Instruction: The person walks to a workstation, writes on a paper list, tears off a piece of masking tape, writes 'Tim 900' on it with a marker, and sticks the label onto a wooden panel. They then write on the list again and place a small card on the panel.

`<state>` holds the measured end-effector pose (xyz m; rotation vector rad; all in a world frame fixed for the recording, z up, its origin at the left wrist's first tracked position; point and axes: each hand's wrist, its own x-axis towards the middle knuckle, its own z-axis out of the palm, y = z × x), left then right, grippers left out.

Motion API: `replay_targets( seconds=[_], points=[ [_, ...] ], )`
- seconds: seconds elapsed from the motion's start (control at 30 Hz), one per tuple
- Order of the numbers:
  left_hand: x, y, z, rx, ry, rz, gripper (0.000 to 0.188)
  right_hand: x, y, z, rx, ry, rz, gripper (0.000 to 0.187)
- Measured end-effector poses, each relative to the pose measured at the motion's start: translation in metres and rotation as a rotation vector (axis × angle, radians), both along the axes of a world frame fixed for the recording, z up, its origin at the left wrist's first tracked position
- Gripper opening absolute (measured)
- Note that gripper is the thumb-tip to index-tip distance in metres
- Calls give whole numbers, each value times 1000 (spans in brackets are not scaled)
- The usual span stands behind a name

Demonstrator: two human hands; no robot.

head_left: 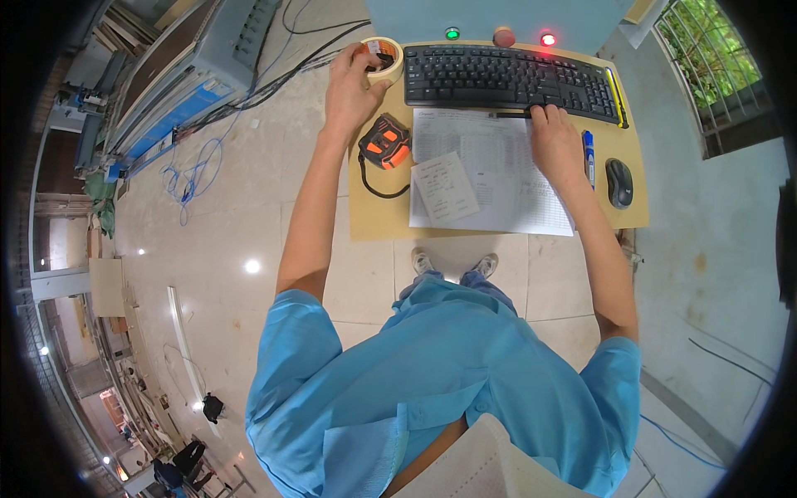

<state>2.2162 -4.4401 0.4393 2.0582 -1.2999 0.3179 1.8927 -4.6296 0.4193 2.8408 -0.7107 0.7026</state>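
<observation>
At the top left corner of the yellow board [378, 220], my left hand [350, 95] grips a roll of masking tape [395, 70], thumb and fingers around its rim. Small dark items show inside the roll. My right hand [554, 145] rests at the top of a printed sheet [519, 187], its fingertips closed on the end of a black pen [508, 115]. The pen lies level just below a black keyboard [498, 79]. A smaller paper slip [446, 189] overlaps the sheet. An orange and black tape measure [385, 143] with a wrist strap sits below my left hand.
Right of the sheet are a blue marker [589, 153] and a black mouse [618, 184]. A yellow slim tool [616, 95] lies along the keyboard's right end. Behind stand a green light [452, 33], a reddish button [504, 36] and a red light [548, 39]. Blue cable [195, 178] loops across the floor.
</observation>
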Motion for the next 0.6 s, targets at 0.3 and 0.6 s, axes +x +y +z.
replay_targets(
  seconds=[0.3, 0.6],
  points=[
    [9, -6, 4, 167, 228, 91, 98, -3, -5, 8, -71, 44, 113, 13],
    [-1, 3, 13, -34, 89, 80, 105, -31, -23, 42, 57, -187, 104, 15]
  ],
)
